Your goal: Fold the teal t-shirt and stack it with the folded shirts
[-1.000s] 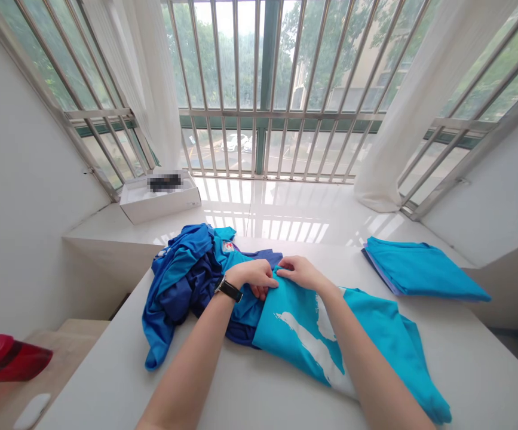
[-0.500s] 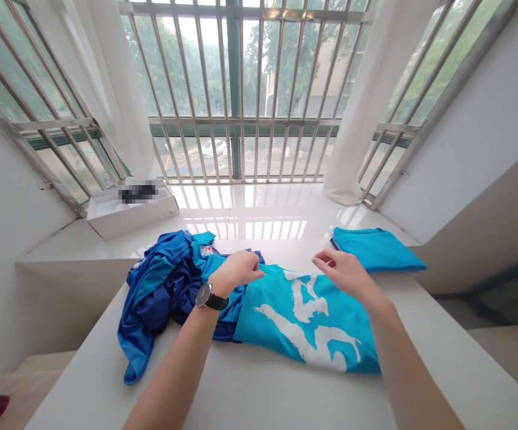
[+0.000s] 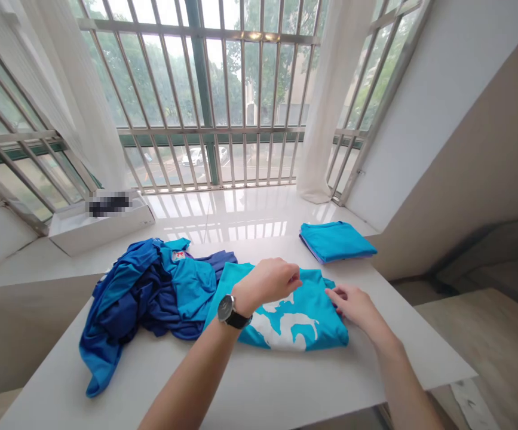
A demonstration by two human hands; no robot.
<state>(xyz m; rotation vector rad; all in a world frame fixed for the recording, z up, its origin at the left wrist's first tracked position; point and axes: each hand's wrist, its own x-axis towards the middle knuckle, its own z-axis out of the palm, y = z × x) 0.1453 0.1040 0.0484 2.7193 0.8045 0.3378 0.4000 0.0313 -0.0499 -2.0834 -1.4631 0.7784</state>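
The shirt (image 3: 328,325) lies folded on the bench (image 3: 285,388), its white print (image 3: 285,340) facing up, between the heap (image 3: 151,298) and the bench's right side, its left end against the heap. It looks light, soft and limp, with nothing fragile about it; the cloth seems smooth enough for its layers to slide over one another. A lift at one corner would likely let the rest sag and open, so the better hold is at two opposite edges, all layers pinched together, or with a palm beneath. The left hand (image 3: 274,278) is over the shirt's upper part, its fingers curled in; whether cloth is caught in them I cannot tell. The right hand (image 3: 352,307) has its fingers bent at the shirt's right edge, and a firm pinch there cannot be made out. Counted: one printed shirt, one loose heap whose pieces are too tangled to number, one neat stack (image 3: 337,242) with teal cloth over darker layers, one watch (image 3: 226,307) on the left wrist, one box (image 3: 106,230) on the sill (image 3: 223,209), and two curtains (image 3: 330,89).
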